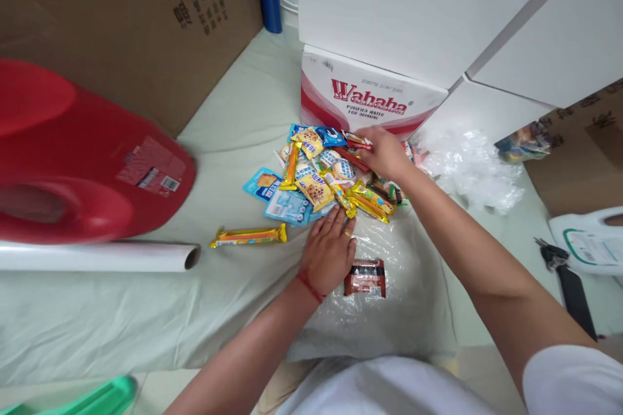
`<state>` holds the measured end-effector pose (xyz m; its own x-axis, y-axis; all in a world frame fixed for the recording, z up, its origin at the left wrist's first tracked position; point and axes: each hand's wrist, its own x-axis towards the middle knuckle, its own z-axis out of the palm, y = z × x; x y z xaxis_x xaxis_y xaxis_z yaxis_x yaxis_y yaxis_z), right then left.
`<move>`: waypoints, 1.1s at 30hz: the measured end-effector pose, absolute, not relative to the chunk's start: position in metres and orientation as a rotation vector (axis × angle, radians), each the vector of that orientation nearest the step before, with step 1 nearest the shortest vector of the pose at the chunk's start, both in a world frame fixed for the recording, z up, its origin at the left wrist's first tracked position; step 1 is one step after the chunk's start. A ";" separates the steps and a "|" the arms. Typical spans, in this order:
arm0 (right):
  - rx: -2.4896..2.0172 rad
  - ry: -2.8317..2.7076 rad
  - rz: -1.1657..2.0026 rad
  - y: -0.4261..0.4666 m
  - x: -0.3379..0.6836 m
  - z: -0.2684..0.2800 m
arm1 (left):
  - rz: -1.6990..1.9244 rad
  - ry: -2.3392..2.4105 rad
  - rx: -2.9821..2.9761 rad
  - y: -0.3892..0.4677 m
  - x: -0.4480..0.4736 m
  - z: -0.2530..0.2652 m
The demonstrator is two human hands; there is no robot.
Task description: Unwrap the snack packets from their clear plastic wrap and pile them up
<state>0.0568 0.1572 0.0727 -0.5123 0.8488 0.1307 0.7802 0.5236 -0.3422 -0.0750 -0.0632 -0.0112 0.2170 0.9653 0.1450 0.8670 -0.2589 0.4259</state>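
Observation:
My left hand [328, 254] lies flat with its fingers stretched out on a clear plastic bag [403, 311]. Its fingertips touch the near edge of a heap of wrapped snacks [316, 191]. Just right of this hand, a dark red snack packet [365, 278] rests on the bag. My right hand [384, 152] is at the back right of the heap, with its fingers closed around a red snack packet [357, 159]; the grip is partly hidden. Apart from the heap, a yellow snack bar [249, 235] lies to the left.
A red jug [97, 168] and a white roll [97, 256] lie at left, by a large cardboard box [121, 32]. Behind the heap stands a Wahaha carton [370, 94] under white boxes [389, 0]. Crumpled clear plastic [477, 165], pliers [567, 285] and a white bottle [591, 243] are at right.

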 end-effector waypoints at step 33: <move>-1.781 -1.670 0.892 -0.118 0.125 0.026 | 1.151 1.521 1.746 -0.049 -0.090 -0.023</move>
